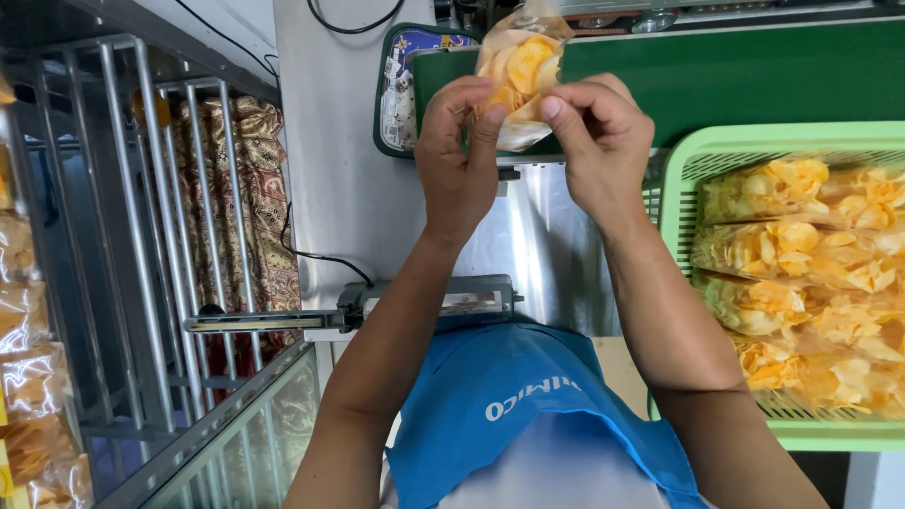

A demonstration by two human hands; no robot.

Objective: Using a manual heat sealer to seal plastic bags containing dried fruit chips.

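Observation:
My left hand [457,160] and my right hand [599,141] both pinch a clear plastic bag of yellow chips [520,66], held up over the green conveyor belt [754,80] of a sealing machine. The bag's far end points toward the machine's top edge. My thumbs and forefingers grip the bag's near end from either side.
A light green plastic basket [698,155] at the right holds several filled chip bags [811,273]. A metal hand sealer [424,302] lies on the steel table [330,170]. A metal rack [123,236] stands at the left, with more bagged chips [28,377] at its edge. A blue apron [528,415] covers my front.

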